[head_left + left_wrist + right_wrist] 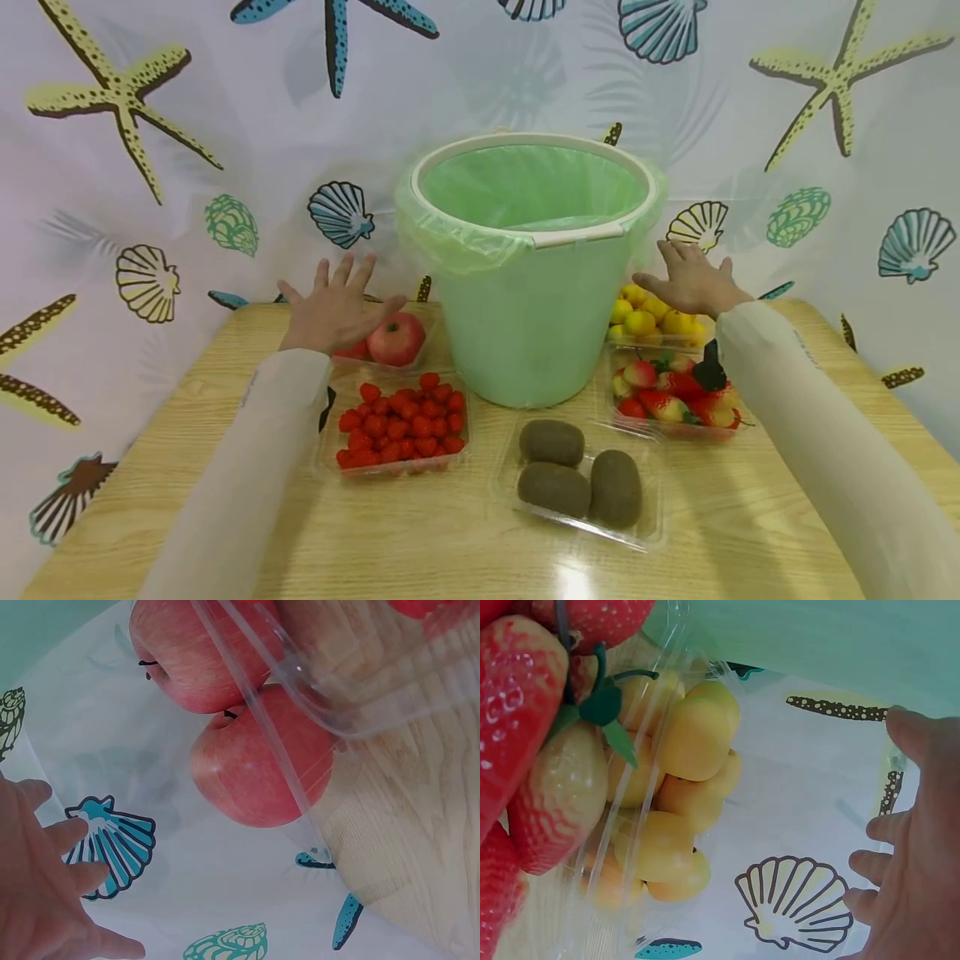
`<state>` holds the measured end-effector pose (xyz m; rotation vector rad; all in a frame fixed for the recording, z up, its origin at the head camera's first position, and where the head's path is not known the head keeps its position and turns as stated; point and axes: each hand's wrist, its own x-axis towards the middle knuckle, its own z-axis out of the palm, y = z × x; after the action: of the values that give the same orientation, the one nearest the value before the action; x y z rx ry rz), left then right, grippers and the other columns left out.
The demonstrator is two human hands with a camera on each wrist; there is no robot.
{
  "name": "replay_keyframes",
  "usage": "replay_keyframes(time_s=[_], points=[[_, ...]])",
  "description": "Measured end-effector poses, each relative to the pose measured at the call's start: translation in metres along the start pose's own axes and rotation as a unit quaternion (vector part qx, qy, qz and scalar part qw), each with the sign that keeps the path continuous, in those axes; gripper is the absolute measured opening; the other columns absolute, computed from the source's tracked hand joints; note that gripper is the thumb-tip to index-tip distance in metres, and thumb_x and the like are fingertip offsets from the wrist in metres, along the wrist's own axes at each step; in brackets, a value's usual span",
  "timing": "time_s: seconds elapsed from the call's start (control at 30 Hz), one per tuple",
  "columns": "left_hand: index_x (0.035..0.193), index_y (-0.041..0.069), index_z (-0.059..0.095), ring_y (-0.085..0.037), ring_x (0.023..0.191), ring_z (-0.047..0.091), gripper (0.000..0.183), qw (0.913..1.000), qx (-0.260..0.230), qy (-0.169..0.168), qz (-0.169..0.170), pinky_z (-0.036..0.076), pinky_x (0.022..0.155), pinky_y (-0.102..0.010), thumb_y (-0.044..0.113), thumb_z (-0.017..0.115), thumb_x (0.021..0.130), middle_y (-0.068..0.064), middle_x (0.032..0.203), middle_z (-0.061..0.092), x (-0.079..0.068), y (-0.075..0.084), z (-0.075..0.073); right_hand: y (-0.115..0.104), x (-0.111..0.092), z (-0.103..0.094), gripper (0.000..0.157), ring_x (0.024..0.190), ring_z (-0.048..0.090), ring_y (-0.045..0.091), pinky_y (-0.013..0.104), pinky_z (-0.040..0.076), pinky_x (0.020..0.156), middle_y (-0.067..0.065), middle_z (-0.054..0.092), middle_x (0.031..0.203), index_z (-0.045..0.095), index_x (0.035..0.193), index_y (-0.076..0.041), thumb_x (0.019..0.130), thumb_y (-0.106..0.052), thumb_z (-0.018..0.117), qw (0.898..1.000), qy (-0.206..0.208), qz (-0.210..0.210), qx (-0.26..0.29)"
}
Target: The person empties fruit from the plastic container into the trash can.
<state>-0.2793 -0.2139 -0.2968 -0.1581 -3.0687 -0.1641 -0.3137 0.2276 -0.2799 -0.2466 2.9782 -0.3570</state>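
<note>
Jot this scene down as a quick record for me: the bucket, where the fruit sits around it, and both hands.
Bucket: green, bag-lined, standing on wooden table
Left of bucket: two apples; red berries nearer the camera
Right of bucket: yellow fruits; strawberries nearer the camera
In front: three kiwis
Fruit holders: clear trays
Left hand: fingers spread, holding nothing, near the apples
Right hand: holding nothing, near the yellow fruits

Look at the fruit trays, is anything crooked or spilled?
The kiwi tray, in front of the green bucket, sits a little crooked: its front edge slants down to the right. Nothing looks spilled.
</note>
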Motion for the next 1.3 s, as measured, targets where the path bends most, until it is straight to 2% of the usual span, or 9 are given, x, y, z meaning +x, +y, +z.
replay_keyframes(time_s=[0.2, 0.53, 0.8, 1.1, 1.3], points=[[0.145, 0.02, 0.006, -0.045, 0.133, 0.001, 0.088, 1.0, -0.001, -0.002, 0.001, -0.008, 0.084, -0.076, 0.076, 0.018, 0.078, -0.015, 0.15, 0.005, -0.001, 0.001, -0.003, 0.001, 0.0, -0.003, 0.087, 0.133, 0.0, 0.042, 0.07, -0.007, 0.093, 0.022, 0.002, 0.148, 0.003, 0.144, -0.005, 0.085, -0.065, 0.026, 1.0, 0.001, 0.0, 0.003], [0.145, 0.017, 0.005, -0.046, 0.132, 0.0, 0.091, 0.9998, -0.009, -0.016, 0.004, -0.007, 0.085, -0.077, 0.076, 0.017, 0.078, -0.018, 0.149, 0.005, -0.005, 0.002, -0.003, 0.001, -0.007, -0.005, 0.081, 0.133, 0.0, 0.042, 0.07, -0.005, 0.093, 0.023, 0.004, 0.147, 0.001, 0.144, -0.006, 0.088, -0.061, 0.022, 1.0, -0.008, 0.01, 0.012], [0.145, 0.016, 0.007, -0.047, 0.132, 0.002, 0.093, 0.9997, -0.005, -0.026, 0.001, -0.002, 0.084, -0.078, 0.077, 0.018, 0.077, -0.017, 0.149, 0.007, -0.012, -0.009, -0.001, -0.001, -0.011, -0.01, 0.085, 0.134, -0.002, 0.041, 0.069, -0.008, 0.094, 0.021, -0.001, 0.148, -0.002, 0.144, -0.009, 0.085, -0.065, 0.021, 0.999, -0.02, 0.005, 0.039], [0.145, 0.014, 0.008, -0.047, 0.132, 0.004, 0.093, 0.9994, -0.01, -0.034, 0.005, 0.004, 0.088, -0.075, 0.077, 0.018, 0.077, -0.018, 0.149, 0.007, -0.024, -0.019, 0.002, 0.004, -0.016, -0.033, 0.08, 0.132, -0.006, 0.043, 0.069, -0.007, 0.094, 0.023, -0.008, 0.147, -0.009, 0.143, -0.006, 0.09, -0.058, 0.021, 0.999, -0.03, 0.003, 0.031], [0.145, 0.014, 0.005, -0.045, 0.132, 0.0, 0.09, 0.9976, -0.047, -0.051, -0.002, 0.0, 0.092, -0.072, 0.074, 0.02, 0.08, -0.018, 0.149, 0.002, -0.04, -0.025, 0.005, 0.003, -0.019, -0.051, 0.078, 0.132, -0.007, 0.044, 0.069, -0.006, 0.094, 0.024, -0.01, 0.146, -0.011, 0.142, -0.003, 0.091, -0.055, 0.017, 0.999, -0.024, -0.011, 0.032]])
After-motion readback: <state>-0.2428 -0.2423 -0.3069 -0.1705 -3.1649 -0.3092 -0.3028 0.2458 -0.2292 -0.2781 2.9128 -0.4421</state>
